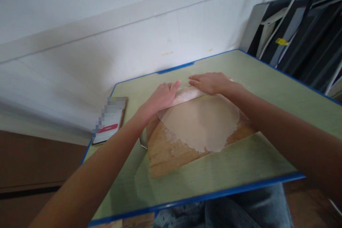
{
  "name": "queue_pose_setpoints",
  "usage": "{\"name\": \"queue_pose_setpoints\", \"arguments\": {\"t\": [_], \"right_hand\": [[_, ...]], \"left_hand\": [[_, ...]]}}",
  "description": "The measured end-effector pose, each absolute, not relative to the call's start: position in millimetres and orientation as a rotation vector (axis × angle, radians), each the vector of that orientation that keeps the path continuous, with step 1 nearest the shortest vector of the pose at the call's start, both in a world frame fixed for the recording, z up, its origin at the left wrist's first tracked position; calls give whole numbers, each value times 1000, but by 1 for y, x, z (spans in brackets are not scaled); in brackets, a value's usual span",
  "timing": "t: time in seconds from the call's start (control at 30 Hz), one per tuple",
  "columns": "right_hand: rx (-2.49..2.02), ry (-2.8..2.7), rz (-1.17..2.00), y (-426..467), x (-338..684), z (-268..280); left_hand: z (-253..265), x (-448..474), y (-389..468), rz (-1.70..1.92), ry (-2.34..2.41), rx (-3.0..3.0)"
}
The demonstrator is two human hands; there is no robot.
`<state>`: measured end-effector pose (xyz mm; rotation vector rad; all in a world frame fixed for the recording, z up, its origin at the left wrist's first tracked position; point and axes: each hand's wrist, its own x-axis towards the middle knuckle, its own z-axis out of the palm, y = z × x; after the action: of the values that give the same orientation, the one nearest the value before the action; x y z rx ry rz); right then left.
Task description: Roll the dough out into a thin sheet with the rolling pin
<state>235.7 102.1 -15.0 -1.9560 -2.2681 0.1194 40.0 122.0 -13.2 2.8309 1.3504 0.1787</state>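
A thin sheet of pale dough (201, 121) with a ragged near edge lies over a wooden board (162, 155). Along its far side runs a floury dough roll (188, 94); whether a rolling pin is inside it is hidden. My left hand (165, 94) is closed over the roll's left part, thumb sticking up and fingertips mostly out of sight. On its right part rests my right hand (210, 82), palm down, fingers stretched toward the left. A short gap separates the two hands.
The board is on a pale green table (213, 172) with blue edging. A phone-like device (109, 124), partly blurred out, lies at the left. A white wall (160, 42) rises behind the table. Dark panels (307, 39) and cables stand at the right.
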Motion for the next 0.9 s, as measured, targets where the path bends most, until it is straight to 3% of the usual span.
{"name": "queue_pose_setpoints", "arguments": {"t": [0.13, 0.53, 0.9], "right_hand": [[-1985, -2279, 122, 105, 234, -14], [-2040, -2286, 170, 115, 230, -8], [-2043, -2317, 211, 109, 229, -6]], "left_hand": [[-11, 41, 126, 263, 1368, 2765], [-5, 46, 146, 62, 1440, 2654], [-11, 33, 137, 825, 1412, 2263]]}}
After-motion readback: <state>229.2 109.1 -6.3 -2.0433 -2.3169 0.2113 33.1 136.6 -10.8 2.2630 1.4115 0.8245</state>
